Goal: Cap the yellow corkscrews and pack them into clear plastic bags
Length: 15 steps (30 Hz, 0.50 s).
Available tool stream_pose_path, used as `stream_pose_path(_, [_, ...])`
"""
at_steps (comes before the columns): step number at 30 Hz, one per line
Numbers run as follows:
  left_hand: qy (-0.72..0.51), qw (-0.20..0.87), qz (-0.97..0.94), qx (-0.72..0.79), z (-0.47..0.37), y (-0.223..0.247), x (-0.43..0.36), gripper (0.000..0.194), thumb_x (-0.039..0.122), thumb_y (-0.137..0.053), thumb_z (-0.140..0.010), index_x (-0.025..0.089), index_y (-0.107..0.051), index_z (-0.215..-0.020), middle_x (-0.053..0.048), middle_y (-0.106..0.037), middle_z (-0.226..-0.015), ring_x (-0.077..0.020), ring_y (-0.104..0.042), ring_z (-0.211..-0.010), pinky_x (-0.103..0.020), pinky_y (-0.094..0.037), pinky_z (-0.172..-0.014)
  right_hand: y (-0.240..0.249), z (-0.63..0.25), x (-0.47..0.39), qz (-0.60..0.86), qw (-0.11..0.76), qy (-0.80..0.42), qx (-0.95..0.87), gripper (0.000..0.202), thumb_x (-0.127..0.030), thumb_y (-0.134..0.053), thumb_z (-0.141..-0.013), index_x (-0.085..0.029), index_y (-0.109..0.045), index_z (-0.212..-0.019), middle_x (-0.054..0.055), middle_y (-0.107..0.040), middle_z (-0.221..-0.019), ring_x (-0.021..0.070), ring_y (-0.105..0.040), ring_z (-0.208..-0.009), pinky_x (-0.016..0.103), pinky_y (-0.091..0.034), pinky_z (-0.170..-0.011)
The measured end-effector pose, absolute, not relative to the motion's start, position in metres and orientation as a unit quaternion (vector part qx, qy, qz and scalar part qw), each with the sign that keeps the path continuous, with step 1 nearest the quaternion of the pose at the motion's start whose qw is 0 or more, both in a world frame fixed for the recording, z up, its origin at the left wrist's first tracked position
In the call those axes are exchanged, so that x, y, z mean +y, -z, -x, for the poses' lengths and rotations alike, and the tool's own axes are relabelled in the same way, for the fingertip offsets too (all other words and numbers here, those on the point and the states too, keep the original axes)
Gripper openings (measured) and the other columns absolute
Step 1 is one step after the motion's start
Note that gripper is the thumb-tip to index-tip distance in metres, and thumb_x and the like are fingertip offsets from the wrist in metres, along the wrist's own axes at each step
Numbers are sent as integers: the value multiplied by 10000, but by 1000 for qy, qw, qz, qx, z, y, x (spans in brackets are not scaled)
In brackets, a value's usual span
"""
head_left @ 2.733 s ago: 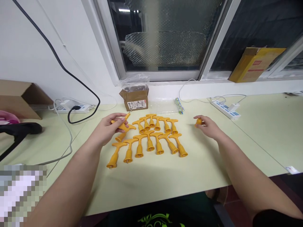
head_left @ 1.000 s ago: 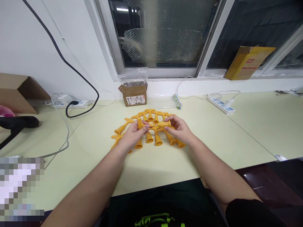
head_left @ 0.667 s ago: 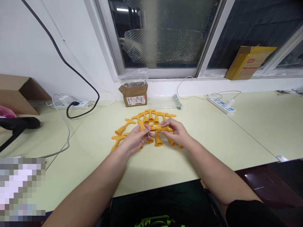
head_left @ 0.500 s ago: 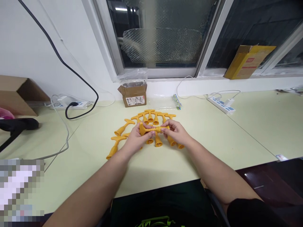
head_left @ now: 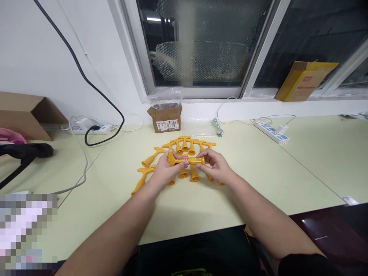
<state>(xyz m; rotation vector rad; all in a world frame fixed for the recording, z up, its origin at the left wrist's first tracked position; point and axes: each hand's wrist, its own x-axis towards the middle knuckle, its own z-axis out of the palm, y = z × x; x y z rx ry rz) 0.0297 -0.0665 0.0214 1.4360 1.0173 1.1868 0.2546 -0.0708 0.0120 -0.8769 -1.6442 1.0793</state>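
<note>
Handle [head_left: 171, 158] gripped in left hand [head_left: 163, 169], barrel [head_left: 194, 161] in right hand [head_left: 217, 165], earlier apart, seemed joined inside the surface's [head_left: 184, 214] near edge.

Workroom, long table [head_left: 270, 165], power strips [head_left: 271, 132], cartons [head_left: 166, 117]

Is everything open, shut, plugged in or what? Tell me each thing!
Held yellow tool: sideways, between both hands
Left hand: closed on its T-shaped end
Right hand: pinching its other end
Other yellow tools: lying in curved rows
Small box: open on top
Big box: open
Black plug: plugged in
White plug: plugged in
</note>
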Motion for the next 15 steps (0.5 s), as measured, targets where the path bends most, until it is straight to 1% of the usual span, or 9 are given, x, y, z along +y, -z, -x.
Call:
stream_pose_path(2, [-502, 471, -607, 398, -28, -21, -67, 424, 364, -894, -714, 204, -516, -820, -45, -741, -906, -238, -746, -988, -379, -599, -886, -12, -253, -70, 361, 459, -511, -631, 332, -417, -813, -810, -235, -661, -1041, 16, -678, -884, 163, -654, -789, 318, -561, -766])
stream_pose_path(5, [-513, 410, -663, 359, -26, -22, -72, 378, 278, -891, -723, 206, -525, -789, -23, -729, -879, -217, -744, -976, -357, -599, -883, -14, -252, -69, 366, 408, -645, -532, 343, -462, -811, -793, -210, -644, -957, -4, -680, -739, 116, -601, -572, 260, -540, -573])
stream_pose_path(7, [-506, 366, -710, 324, -24, -22, -74, 309, 246, -871, -756, 202, -566, -781, -33, -749, -892, -207, -750, -938, -357, -600, -876, -17, -252, -69, 383, 356, -710, -472, 340, -492, -772, -809, -196, -632, -900, -6, -669, -670, 79, -500, -446, 209, -452, -427])
stream_pose_path(9, [-498, 326, -751, 285, -22, -22, -77, 252, 233, -865, -769, 199, -616, -784, -39, -764, -891, -207, -753, -904, -359, -600, -864, -20, -254, -69, 394, 296, -752, -437, 330, -500, -728, -835, -190, -627, -891, -13, -649, -616, 62, -406, -376, 187, -364, -343])
stream_pose_path(10, [-494, 310, -766, 272, -22, -22, -78, 232, 234, -866, -771, 200, -638, -792, -38, -768, -887, -206, -752, -890, -357, -600, -857, -21, -256, -70, 389, 275, -764, -435, 324, -499, -710, -849, -190, -628, -904, -21, -636, -593, 63, -386, -361, 188, -352, -330])
stream_pose_path(11, [-488, 300, -775, 267, -22, -22, -79, 217, 241, -866, -775, 201, -654, -800, -36, -768, -881, -203, -749, -874, -351, -598, -845, -22, -257, -71, 376, 265, -770, -442, 318, -495, -700, -859, -191, -627, -917, -24, -633, -587, 70, -398, -364, 195, -370, -339])
stream_pose_path(13, [-476, 293, -777, 291, -24, -22, -80, 204, 266, -857, -790, 204, -664, -811, -25, -754, -849, -187, -733, -831, -326, -589, -807, -23, -258, -73, 331, 273, -771, -471, 305, -468, -716, -858, -196, -622, -959, -7, -677, -655, 103, -530, -456, 224, -475, -437])
stream_pose_path(15, [-455, 310, -771, 320, -25, -23, -79, 208, 293, -845, -804, 209, -663, -858, -21, -739, -852, -176, -718, -819, -309, -580, -791, -23, -259, -74, 287, 294, -757, -508, 303, -407, -761, -832, -199, -615, -998, 22, -728, -775, 141, -657, -646, 253, -536, -591])
